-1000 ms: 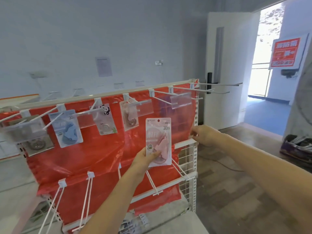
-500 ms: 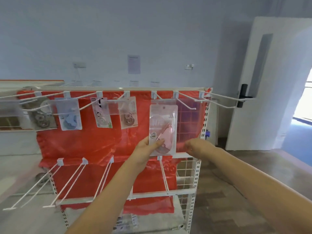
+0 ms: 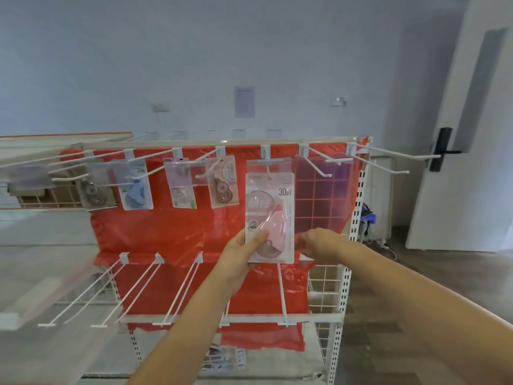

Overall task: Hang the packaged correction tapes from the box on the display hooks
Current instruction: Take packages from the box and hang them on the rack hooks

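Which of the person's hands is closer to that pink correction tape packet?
Left. The left hand grips the pink packet at its lower left edge; the right hand hovers just beside its right edge.

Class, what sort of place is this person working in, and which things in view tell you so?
Probably a shop display or a mock retail setup: a white rack with rows of display hooks, packaged correction tapes hanging from them, and clear price-tag holders.

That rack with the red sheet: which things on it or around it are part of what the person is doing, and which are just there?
Part of the job:
- pink tape pack, held by the left hand
- right hand, beside the pack
- top-row hooks
- four packs already hung

Just there:
- red sheet
- door
- wall paper
- bag on the floor
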`<state>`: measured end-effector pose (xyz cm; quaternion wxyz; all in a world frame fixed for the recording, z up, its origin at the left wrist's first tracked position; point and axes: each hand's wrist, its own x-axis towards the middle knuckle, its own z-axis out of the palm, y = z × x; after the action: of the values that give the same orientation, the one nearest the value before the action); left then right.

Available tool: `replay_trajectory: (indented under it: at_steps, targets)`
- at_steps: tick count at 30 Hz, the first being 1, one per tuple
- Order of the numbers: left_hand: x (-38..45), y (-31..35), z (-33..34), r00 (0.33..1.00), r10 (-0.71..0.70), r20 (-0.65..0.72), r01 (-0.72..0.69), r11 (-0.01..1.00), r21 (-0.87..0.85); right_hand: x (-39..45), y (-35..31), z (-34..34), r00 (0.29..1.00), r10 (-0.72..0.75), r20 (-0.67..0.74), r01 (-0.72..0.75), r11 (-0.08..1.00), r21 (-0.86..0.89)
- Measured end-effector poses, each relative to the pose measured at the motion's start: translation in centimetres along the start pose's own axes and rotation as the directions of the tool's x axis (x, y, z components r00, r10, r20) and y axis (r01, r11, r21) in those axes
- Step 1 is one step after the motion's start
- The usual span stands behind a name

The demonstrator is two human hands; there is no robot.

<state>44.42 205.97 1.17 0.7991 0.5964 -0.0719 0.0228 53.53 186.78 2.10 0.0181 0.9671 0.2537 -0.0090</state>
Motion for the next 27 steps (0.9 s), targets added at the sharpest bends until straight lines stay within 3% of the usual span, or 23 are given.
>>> replay_trajectory:
  at_steps: [14,22,25,27]
  targets:
    - [12.3,0.8,0.0,0.961,-0.143,-0.236,0.155,0.987,0.033,0.4,2.8,-0.4,0.997,0.079,0.027,-0.078,0.997,-0.021]
    - [18.8,-0.1,-1.1,0.931,-0.082,-0.354,0.199,0.93,0.308,0.3,6.0,1.6,0.989,0.102,0.105,-0.107,0.994,0.034]
    - [18.9,-0.8,-1.1,0.916,-0.083,-0.393,0.163,0.971,0.176,0.5,6.3,2.3,0.985,0.119,0.123,-0.125,0.991,0.046]
    - [18.6,-1.2,-1.5,0.899,-0.058,-0.434,0.147,0.973,0.176,0.5,6.1,2.4,0.988,0.104,0.118,-0.112,0.992,0.063]
